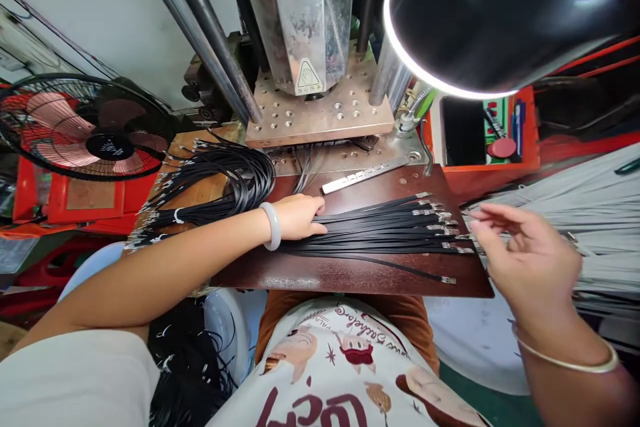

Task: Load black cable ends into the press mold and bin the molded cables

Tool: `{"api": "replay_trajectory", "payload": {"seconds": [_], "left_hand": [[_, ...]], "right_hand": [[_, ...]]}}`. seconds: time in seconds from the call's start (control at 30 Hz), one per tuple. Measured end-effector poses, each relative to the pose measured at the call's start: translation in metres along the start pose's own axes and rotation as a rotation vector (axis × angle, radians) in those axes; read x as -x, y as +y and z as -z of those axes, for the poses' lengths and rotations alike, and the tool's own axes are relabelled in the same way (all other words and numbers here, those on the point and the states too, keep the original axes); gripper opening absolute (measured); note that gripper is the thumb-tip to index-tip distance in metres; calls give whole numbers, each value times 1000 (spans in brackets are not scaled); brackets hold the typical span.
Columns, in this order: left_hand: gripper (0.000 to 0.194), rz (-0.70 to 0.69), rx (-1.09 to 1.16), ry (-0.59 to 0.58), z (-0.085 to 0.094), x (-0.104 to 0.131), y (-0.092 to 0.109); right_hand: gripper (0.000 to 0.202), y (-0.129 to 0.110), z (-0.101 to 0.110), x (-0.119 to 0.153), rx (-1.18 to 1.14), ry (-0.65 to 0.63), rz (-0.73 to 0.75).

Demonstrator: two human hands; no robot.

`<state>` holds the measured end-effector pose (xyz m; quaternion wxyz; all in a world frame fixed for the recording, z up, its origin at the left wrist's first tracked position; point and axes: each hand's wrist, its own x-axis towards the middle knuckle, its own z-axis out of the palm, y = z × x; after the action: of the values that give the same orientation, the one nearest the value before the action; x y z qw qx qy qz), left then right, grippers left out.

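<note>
The left forearm reaches in from the lower left across a glossy reddish-brown board; the left hand lies palm down, fingers toward the right, a pale, smooth bangle at the wrist. The right hand is raised at the board's right edge, its thumb and index finger directed left, above a thin gold-coloured bangle.

The near portions of the flat black cables with silver metal ends disappear beneath the left hand. The left forearm partly covers a looped bundle of black cables; a large black lamp shade is cut off at upper right.

The left hand rests on the cables, which fan out rightward across the board, its thumb and index finger apart; its underside is hidden, so its hold cannot be told. The right thumb and index finger are nearly together beside the cable ends; whether they pinch one is unclear.
</note>
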<state>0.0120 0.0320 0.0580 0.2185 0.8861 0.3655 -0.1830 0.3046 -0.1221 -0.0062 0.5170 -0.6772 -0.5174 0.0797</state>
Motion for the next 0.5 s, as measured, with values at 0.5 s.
{"api": "replay_trajectory", "payload": {"seconds": [0.5], "left_hand": [[27,-155,834,-276,24,-44,13]], "right_hand": [[20,-4,-5,24,97,-37,117]]}}
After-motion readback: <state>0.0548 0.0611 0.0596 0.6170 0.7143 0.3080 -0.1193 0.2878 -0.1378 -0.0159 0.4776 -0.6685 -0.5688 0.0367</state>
